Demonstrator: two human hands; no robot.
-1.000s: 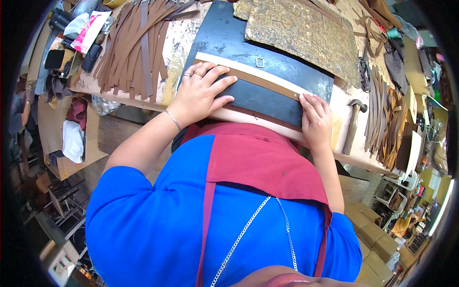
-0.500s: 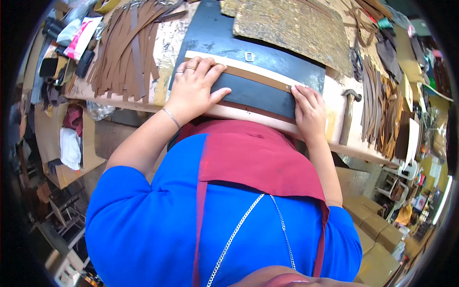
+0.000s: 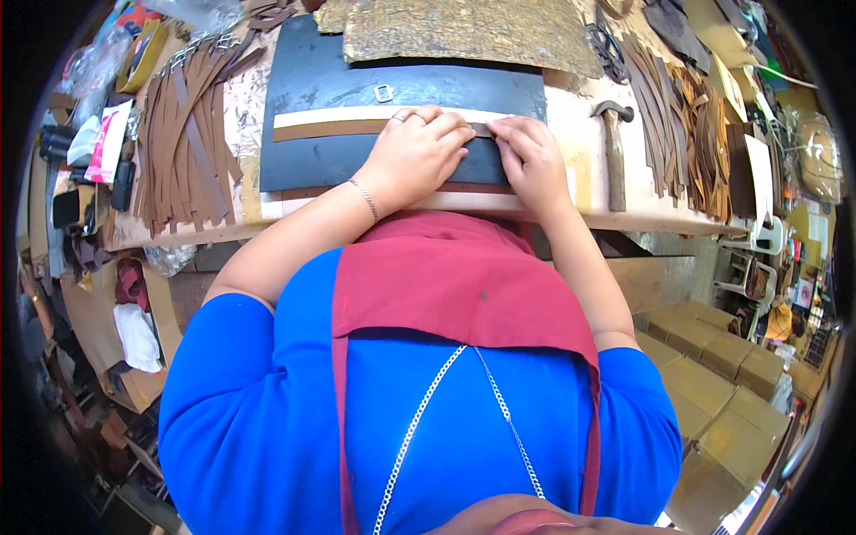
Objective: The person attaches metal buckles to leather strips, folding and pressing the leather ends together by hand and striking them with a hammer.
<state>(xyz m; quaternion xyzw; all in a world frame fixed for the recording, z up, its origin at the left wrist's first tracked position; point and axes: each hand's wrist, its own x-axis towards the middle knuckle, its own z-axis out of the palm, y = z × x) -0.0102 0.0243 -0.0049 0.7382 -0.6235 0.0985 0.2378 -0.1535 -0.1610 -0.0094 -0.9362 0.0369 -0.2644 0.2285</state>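
A long brown leather strip [image 3: 325, 131] with a white band [image 3: 332, 117] along its far edge lies across a dark board [image 3: 294, 165] on the bench. My left hand [image 3: 419, 150] rests over the strip right of its middle, fingers bent together and pressed onto it. At the strip's right end, my right hand [image 3: 533, 159] pinches it between thumb and fingers. The fingertips of both hands are close together, with a short piece of strip showing between them. Beyond the strip, a small metal buckle [image 3: 383, 93] lies on the board.
A rough, mottled slab [image 3: 473, 36] covers the board's far part. To the right are a hammer [image 3: 614, 152], scissors [image 3: 606, 49] and hanging leather strips [image 3: 655, 125]. Many brown strips [image 3: 183, 143] lie at the left. Cardboard boxes [image 3: 713, 383] stand below at the right.
My left hand has slid rightward along the strip, toward my right hand. My right hand's fingers are now bent more tightly at the strip's end. The whole view has shifted.
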